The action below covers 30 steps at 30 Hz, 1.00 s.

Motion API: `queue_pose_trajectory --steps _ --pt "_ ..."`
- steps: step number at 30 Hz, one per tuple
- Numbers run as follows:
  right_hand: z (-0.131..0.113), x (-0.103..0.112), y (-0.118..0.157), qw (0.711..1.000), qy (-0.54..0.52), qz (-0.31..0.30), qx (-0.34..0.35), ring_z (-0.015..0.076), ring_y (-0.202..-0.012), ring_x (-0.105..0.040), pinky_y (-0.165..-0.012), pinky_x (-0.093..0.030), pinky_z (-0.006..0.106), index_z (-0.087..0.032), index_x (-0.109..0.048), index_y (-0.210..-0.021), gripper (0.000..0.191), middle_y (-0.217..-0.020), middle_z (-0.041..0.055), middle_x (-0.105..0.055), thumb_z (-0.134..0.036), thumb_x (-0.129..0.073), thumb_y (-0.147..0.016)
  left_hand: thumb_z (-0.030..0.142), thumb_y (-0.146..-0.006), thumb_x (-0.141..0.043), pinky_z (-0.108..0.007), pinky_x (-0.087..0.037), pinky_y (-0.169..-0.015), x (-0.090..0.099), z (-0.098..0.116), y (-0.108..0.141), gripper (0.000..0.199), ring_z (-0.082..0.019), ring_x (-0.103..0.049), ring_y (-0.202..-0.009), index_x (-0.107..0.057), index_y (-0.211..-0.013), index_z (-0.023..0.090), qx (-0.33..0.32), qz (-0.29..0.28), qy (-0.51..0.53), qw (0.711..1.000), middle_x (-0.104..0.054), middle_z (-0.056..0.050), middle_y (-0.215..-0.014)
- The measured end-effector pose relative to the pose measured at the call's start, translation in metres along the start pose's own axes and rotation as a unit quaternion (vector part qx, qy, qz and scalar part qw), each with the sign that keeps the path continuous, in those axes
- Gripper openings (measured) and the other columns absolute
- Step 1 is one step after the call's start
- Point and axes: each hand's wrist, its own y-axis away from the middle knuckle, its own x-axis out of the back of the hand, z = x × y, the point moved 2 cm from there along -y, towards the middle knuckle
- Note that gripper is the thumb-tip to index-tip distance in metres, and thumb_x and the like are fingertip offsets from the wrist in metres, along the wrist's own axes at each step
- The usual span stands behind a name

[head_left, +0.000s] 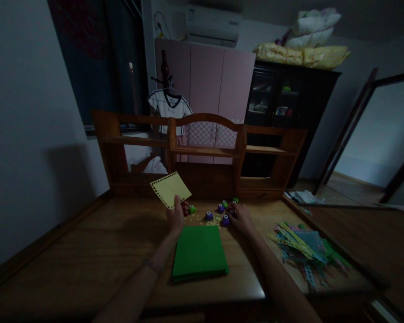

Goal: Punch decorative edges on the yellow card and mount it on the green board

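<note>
My left hand (177, 216) is closed on a yellow sheet of paper (171, 190), thumb on top, holding it tilted above the desk. Small punched holes run along two or more of the sheet's edges. Over on the right, my right hand (243, 219) has its fingers curled around a dark red craft punch (232, 209). Close to it are purple craft punches (225, 220) and green ones (191, 209). Yellow paper bits (212, 222) lie scattered between the hands. Nearer me is a thick stack of green sheets (199, 252).
A heap of punched paper strips (298, 244) in several colours covers the right side of the wooden desk (121, 251). A low wooden shelf unit (205, 151) rises along the back edge. Behind it stand a pink wardrobe (207, 80) and a dark cabinet (289, 103).
</note>
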Motion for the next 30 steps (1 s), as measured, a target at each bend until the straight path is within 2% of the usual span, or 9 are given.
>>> queue_pose_trajectory --steps 2,6,9,11,15,18,26,28,30 --pt "-0.004 -0.003 0.000 0.999 0.038 0.017 -0.021 0.0259 -0.096 -0.050 -0.083 -0.035 0.034 -0.018 -0.056 -0.111 0.030 -0.104 0.0121 -0.061 -0.029 -0.052 -0.083 0.066 -0.078 -0.042 -0.023 -0.042 -0.045 -0.002 0.003 0.000 0.056 -0.014 -0.054 -0.044 -0.060 -0.065 0.014 -0.007 -0.004 -0.019 1.000 -0.058 -0.003 -0.051" --pt "-0.013 -0.008 0.001 0.994 0.084 0.046 -0.043 0.0279 -0.096 -0.048 -0.083 -0.033 0.037 -0.018 -0.058 -0.102 0.021 -0.104 0.0145 -0.059 -0.025 -0.046 -0.087 0.061 -0.079 -0.046 -0.026 -0.044 -0.054 -0.018 0.001 0.015 0.050 -0.019 -0.061 -0.055 -0.059 -0.057 0.018 -0.037 -0.079 -0.108 0.990 -0.062 -0.006 -0.055" --pt "-0.014 -0.010 0.001 0.994 0.087 0.044 -0.042 0.0278 -0.096 -0.048 -0.083 -0.033 0.037 -0.018 -0.059 -0.095 0.017 -0.106 0.0148 -0.059 -0.024 -0.044 -0.088 0.057 -0.081 -0.045 -0.029 -0.046 -0.065 -0.034 -0.001 0.035 0.047 -0.023 -0.064 -0.070 -0.062 -0.060 0.019 -0.051 -0.127 -0.154 0.979 -0.067 -0.009 -0.065" --pt "-0.012 -0.010 0.001 0.995 0.086 0.040 -0.034 0.0280 -0.098 -0.048 -0.084 -0.033 0.037 -0.019 -0.059 -0.095 0.016 -0.107 0.0145 -0.058 -0.023 -0.045 -0.087 0.054 -0.082 -0.046 -0.031 -0.046 -0.072 -0.043 0.000 0.047 0.042 -0.025 -0.064 -0.080 -0.065 -0.069 0.019 -0.063 -0.133 -0.153 0.977 -0.070 -0.009 -0.075" --pt "-0.008 -0.012 0.000 0.995 0.090 0.044 -0.028 0.0281 -0.098 -0.048 -0.083 -0.034 0.037 -0.019 -0.058 -0.095 0.014 -0.106 0.0142 -0.058 -0.023 -0.049 -0.085 0.051 -0.084 -0.046 -0.031 -0.046 -0.075 -0.052 0.002 0.059 0.038 -0.025 -0.064 -0.084 -0.066 -0.074 0.019 -0.061 -0.151 -0.112 0.980 -0.069 -0.009 -0.074" --pt "-0.008 -0.011 -0.002 0.995 0.076 0.058 -0.034 0.0270 -0.091 -0.049 -0.078 -0.035 0.035 -0.019 -0.056 -0.095 0.013 -0.095 0.0127 -0.060 -0.023 -0.048 -0.085 0.050 -0.084 -0.047 -0.031 -0.046 -0.071 -0.049 -0.001 0.054 0.037 -0.025 -0.066 -0.078 -0.065 -0.071 0.020 -0.045 -0.144 -0.103 0.983 -0.068 -0.008 -0.067" --pt "-0.005 -0.001 -0.005 0.983 -0.092 0.142 -0.069 0.0250 -0.091 -0.052 -0.080 -0.039 0.036 -0.017 -0.057 -0.103 0.027 -0.096 0.0113 -0.062 -0.037 -0.046 -0.087 0.054 -0.081 -0.049 -0.027 -0.046 -0.053 -0.040 -0.024 0.039 0.043 -0.018 -0.060 -0.051 -0.061 -0.063 0.017 0.012 -0.130 -0.042 0.990 -0.064 -0.006 -0.058" --pt "-0.004 0.001 -0.004 0.971 -0.159 0.154 -0.088 0.0251 -0.089 -0.054 -0.078 -0.041 0.037 -0.017 -0.059 -0.104 0.033 -0.095 0.0116 -0.063 -0.041 -0.051 -0.084 0.052 -0.080 -0.051 -0.027 -0.046 -0.051 -0.042 -0.026 0.041 0.041 -0.017 -0.059 -0.049 -0.061 -0.064 0.017 0.017 -0.133 -0.028 0.991 -0.064 -0.005 -0.057" --pt "-0.003 0.005 -0.005 0.944 -0.256 0.170 -0.121 0.0250 -0.086 -0.056 -0.074 -0.043 0.036 -0.016 -0.061 -0.107 0.040 -0.095 0.0117 -0.065 -0.045 -0.056 -0.079 0.050 -0.080 -0.052 -0.027 -0.048 -0.053 -0.045 -0.025 0.044 0.039 -0.017 -0.061 -0.052 -0.063 -0.065 0.016 0.011 -0.146 -0.015 0.989 -0.065 -0.006 -0.059"
